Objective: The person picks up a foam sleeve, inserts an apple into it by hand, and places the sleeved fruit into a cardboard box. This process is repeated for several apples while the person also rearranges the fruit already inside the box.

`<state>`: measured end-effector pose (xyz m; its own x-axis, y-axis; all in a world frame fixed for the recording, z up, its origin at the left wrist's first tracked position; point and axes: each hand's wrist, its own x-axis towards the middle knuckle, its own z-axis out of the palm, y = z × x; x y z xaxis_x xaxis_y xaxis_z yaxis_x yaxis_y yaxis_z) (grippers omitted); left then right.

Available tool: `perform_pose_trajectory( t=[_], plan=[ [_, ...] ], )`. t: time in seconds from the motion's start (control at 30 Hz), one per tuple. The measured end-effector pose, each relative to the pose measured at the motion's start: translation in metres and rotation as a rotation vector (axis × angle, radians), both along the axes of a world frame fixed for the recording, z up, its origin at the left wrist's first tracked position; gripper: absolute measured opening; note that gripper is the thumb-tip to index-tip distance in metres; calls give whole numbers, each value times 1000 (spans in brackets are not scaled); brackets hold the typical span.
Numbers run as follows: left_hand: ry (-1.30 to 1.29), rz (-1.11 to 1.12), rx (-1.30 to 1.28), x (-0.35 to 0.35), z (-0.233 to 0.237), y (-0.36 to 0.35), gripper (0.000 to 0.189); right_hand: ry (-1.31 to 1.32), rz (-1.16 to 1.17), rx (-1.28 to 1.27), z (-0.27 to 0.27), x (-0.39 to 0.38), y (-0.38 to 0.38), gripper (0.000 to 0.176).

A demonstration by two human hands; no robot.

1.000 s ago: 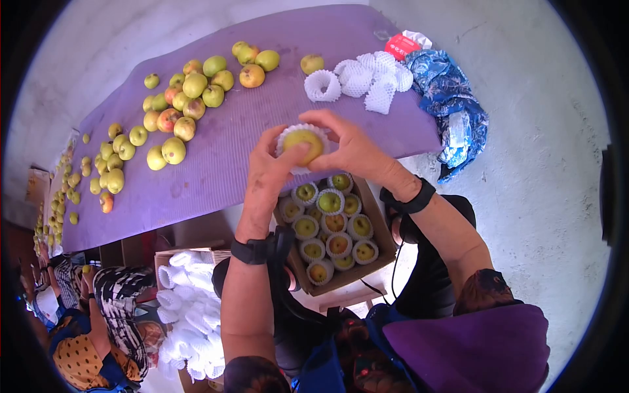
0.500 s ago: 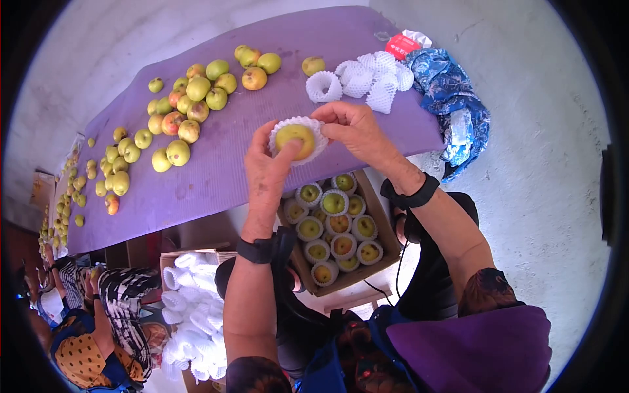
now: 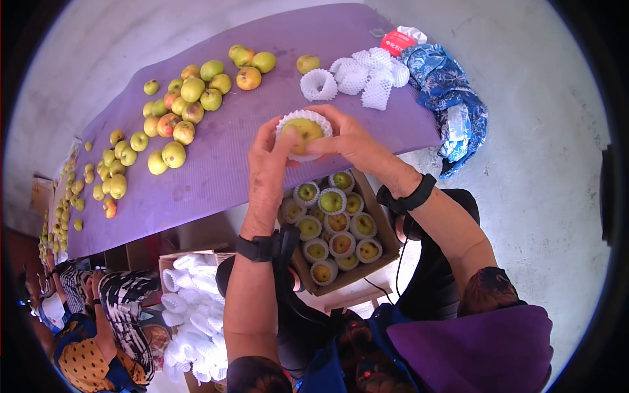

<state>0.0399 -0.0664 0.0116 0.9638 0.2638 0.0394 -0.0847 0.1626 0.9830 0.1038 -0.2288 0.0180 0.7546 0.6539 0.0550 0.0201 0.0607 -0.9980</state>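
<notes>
A yellow-green apple sits in a white foam net above the near edge of the purple table. From the left, my left hand grips it, its thumb on the fruit. My right hand closes round the other side, thumb across the apple's lower face. Just beneath the hands, a cardboard box holds several netted apples. Spare foam nets lie on the table beyond my right hand.
Loose apples spread over the table's left part. A blue patterned cloth and a red packet are at its right end. More foam nets fill a box at lower left, near another person.
My right hand has moved from the net's right rim to grip the netted apple, its thumb now on the fruit. The view has shifted slightly.
</notes>
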Motion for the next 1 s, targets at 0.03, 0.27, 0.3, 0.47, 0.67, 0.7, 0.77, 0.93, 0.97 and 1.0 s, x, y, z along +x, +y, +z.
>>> perform_pose_trajectory(
  t=[0.03,0.27,0.3,0.47,0.67,0.7,0.77,0.93,0.97,1.0],
  plan=[
    [13,-9,-77,1,1,0,43,31,-4,83,-3,2,0,65],
    [-55,24,72,1,-6,-2,24,238,-54,254,-2,2,-6,68],
    [-65,81,203,0,-4,-5,21,239,-59,238,-4,2,-6,69],
    [-105,220,443,-4,-2,-12,16,244,-97,217,-12,2,-6,66],
    [-155,171,480,-4,-3,-6,15,312,-113,201,-16,4,-8,58],
    [-79,109,425,-2,-4,-1,21,329,-91,216,-16,4,-8,58],
    [-3,48,367,-2,-2,4,28,345,-69,230,-16,5,-8,57],
    [302,-165,-313,-1,-6,11,79,54,-67,182,-19,9,-6,63],
    [303,-164,-313,-1,-8,11,79,55,-67,183,-17,9,-6,63],
    [294,-241,-386,-3,-9,10,81,-56,-53,152,-13,7,-7,66]
  ],
)
